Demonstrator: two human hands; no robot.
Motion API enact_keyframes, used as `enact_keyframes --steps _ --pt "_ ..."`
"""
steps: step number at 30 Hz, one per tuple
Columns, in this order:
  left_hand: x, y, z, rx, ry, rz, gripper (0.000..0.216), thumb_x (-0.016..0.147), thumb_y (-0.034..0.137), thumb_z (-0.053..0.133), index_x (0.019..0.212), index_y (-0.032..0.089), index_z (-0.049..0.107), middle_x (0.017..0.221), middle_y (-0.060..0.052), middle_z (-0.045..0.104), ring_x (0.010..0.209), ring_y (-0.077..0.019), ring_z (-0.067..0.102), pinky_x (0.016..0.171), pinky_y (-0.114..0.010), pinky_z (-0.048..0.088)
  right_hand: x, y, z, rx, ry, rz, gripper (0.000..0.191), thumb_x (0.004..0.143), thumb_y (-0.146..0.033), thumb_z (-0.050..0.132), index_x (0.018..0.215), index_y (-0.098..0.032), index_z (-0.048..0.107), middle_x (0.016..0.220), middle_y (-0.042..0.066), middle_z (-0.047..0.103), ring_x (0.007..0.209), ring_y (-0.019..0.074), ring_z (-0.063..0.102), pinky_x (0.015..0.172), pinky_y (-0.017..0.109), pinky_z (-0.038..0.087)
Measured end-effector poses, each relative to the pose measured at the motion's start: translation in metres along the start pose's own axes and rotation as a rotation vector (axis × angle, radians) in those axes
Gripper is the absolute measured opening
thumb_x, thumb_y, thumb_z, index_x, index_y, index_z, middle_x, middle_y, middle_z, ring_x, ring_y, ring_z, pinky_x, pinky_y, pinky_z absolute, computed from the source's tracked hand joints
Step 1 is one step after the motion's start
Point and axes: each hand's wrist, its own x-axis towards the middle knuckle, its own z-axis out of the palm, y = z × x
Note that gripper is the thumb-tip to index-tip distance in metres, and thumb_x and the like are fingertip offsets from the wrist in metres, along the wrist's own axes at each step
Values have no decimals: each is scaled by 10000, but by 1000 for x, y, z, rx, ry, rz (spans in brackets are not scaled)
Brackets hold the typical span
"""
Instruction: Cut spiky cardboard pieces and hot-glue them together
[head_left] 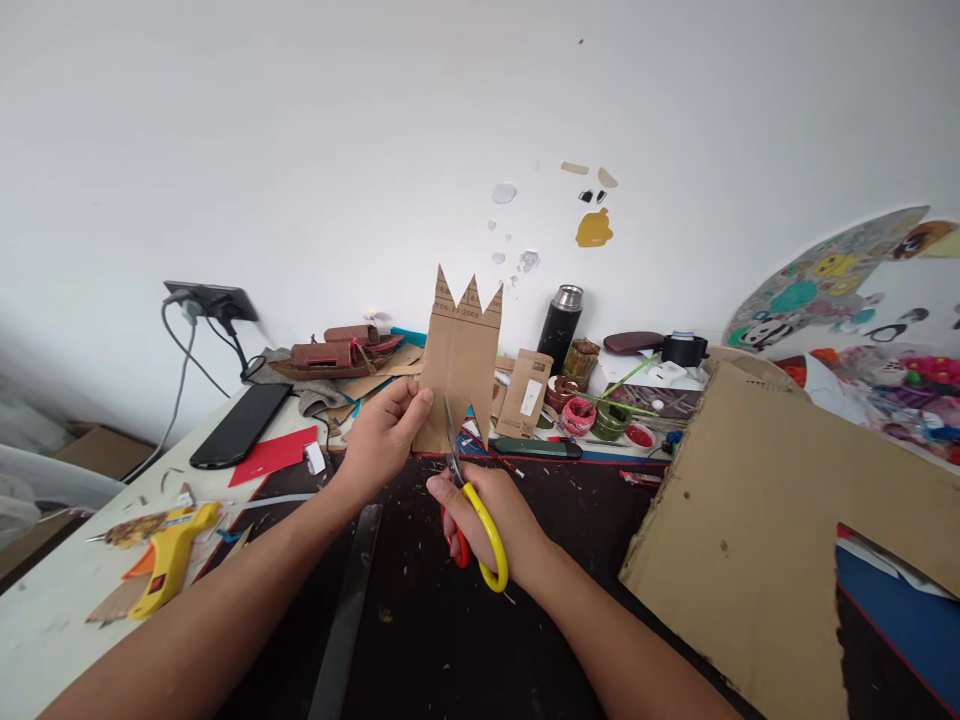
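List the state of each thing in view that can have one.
Brown three-pointed cardboard piece: upright, bottom notched, pinched by left hand.
Yellow-and-red-handled metal scissors: gripped in right hand, at the cardboard; blade opening unclear.
Yellow plastic glue gun: lying on its side.
Black cylindrical steel-capped flask: standing, capped.
Black rectangular phone: lying, screen dark.
Black wall socket strip: plugs inserted.
Round green paint jar: open.

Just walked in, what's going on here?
A person is working a cardboard piece with scissors. The left-hand grip holds the piece upright by its left edge; the right-hand grip has the scissors, a blade showing in front of the piece near its bottom. Three points stand along the top, and the bottom edge has a triangular notch. A glue gun lies to the left, a larger cardboard sheet to the right.
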Motion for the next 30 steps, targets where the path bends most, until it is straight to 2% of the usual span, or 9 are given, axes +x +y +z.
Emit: enact_keyframes --steps 10,19,30 --pt "0 -11 -2 35 14 -8 383 960 539 651 775 227 528 645 52 405 557 -120 346 497 -237 277 -2 -4 -1 -101 19 -1 427 1100 -561 520 836 -226 546 562 -47 609 398 128 609 414 205 436" --pt "-3 -18 3 8 45 -49 394 954 570 629 779 236 515 593 67 415 490 -115 363 456 -240 244 1 3 0 -120 50 1 396 1105 -539 531 874 -222 589 493 -68 555 366 124 583 429 199 405" --pt "-2 -18 4 -15 44 -40 407 933 571 663 767 227 521 594 65 431 498 -106 369 456 -225 260 2 7 3 -135 70 16 398 1111 -512 498 826 -236 527 473 -61 520 357 135 565 438 217 372"
